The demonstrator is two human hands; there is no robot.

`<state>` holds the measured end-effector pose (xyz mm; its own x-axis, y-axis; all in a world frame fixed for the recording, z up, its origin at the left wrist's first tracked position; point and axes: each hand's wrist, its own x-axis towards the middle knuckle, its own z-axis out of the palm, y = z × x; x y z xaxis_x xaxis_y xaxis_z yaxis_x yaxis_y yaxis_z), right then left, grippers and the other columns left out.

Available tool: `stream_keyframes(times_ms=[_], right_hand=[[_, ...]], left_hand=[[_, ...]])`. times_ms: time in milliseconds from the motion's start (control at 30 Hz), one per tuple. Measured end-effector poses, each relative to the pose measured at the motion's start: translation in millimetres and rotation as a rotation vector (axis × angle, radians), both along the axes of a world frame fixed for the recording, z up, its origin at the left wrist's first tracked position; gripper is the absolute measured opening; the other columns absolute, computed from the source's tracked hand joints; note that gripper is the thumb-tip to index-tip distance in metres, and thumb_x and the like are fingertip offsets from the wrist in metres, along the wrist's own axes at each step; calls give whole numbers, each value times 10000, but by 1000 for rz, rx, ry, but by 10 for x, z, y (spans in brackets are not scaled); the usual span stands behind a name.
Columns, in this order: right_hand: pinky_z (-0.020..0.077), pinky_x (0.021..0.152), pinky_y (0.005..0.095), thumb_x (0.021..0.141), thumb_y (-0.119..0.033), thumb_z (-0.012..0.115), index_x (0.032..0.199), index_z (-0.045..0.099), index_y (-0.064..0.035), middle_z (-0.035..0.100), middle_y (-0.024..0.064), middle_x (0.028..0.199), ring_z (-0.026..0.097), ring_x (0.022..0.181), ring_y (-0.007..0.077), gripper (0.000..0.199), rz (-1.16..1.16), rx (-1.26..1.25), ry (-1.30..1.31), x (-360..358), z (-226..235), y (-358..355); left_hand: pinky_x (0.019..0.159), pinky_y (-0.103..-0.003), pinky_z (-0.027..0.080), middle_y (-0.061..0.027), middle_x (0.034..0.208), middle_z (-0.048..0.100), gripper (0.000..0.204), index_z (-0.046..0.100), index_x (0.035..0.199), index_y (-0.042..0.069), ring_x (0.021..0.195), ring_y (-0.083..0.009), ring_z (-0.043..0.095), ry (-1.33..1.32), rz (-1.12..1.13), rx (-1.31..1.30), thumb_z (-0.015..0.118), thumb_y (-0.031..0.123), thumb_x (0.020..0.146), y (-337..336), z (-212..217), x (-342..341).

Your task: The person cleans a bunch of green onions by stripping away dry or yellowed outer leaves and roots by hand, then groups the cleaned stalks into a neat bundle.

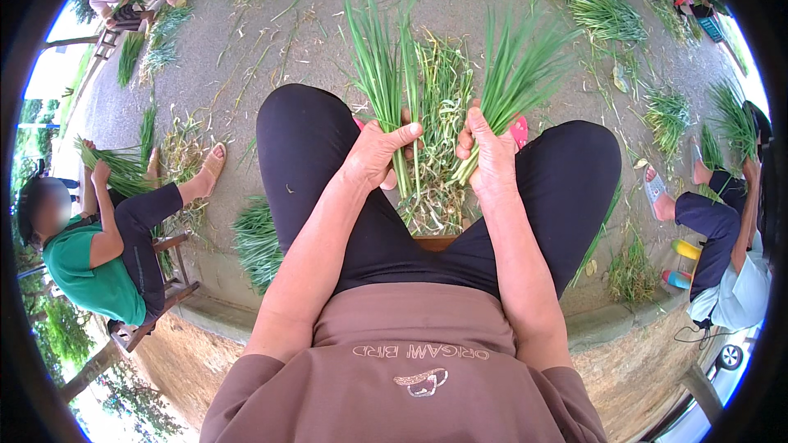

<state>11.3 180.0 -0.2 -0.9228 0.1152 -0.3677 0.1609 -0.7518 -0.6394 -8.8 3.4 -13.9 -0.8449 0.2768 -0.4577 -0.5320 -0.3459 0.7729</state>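
My left hand (376, 154) is closed around the lower stems of a bunch of long green chives (379, 74), leaves fanning upward. A thinner few stalks (413, 102) stand by its thumb, a little apart from the bunch. Across from it, my right hand (491, 152) grips a second chive bunch (519, 74), whose leaves spread up and to the right; its pale stem ends poke out below the fingers. Between and beneath both hands, a heap of loose leaves and yellowish trimmings (443, 90) lies on the ground between my knees.
More chives (259, 242) lie beside my left leg. Further piles (603, 12) and scattered scraps are on the grey pavement. A person in green (97, 267) sits on a wooden stool at left, holding chives; another person (730, 279) sits at right. A kerb (611, 324) runs behind me.
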Motion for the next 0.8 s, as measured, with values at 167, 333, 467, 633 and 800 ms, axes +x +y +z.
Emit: stream_keyframes(times_ms=[167, 333, 467, 633, 800], right_hand=[[396, 407, 226, 797, -97, 713, 931, 561, -57, 554, 0, 682, 513, 496, 100, 207, 205, 122, -21, 30, -41, -68], [480, 545, 257, 765, -81, 742, 1036, 567, -42, 624, 30, 851, 588, 668, 114, 325, 335, 214, 66, 57, -129, -165], [514, 643, 270, 760, -67, 742, 1121, 553, -47, 619, 44, 981, 605, 776, 124, 408, 410, 148, 64, 91, -56, -221], [485, 532, 255, 768, -60, 725, 1076, 567, -47, 614, 26, 853, 588, 694, 116, 346, 448, 206, 55, 96, -63, -173], [468, 498, 241, 802, -80, 683, 998, 577, -31, 600, 31, 766, 567, 591, 115, 229, 431, 172, -40, 81, -88, -85]], left_hand=[[497, -301, 494, -45, 735, 586, 277, 551, 962, 82, 590, -153, 548, -47, 38, 11, 743, 149, 773, 32, 40, 3], [556, -274, 475, -21, 755, 585, 203, 573, 933, 69, 644, -119, 541, -28, -22, 29, 716, 116, 797, 34, 100, 19], [557, -272, 475, -24, 760, 591, 169, 586, 905, 57, 631, -118, 535, -7, -65, 7, 708, 118, 805, 21, 103, 35], [515, -274, 474, -24, 718, 561, 239, 585, 903, 43, 587, -124, 518, -9, -98, -27, 688, 247, 832, 46, 173, 58], [492, -274, 480, -6, 705, 525, 375, 600, 960, 46, 586, -123, 513, 12, -54, -52, 636, 404, 855, 25, 57, 30]])
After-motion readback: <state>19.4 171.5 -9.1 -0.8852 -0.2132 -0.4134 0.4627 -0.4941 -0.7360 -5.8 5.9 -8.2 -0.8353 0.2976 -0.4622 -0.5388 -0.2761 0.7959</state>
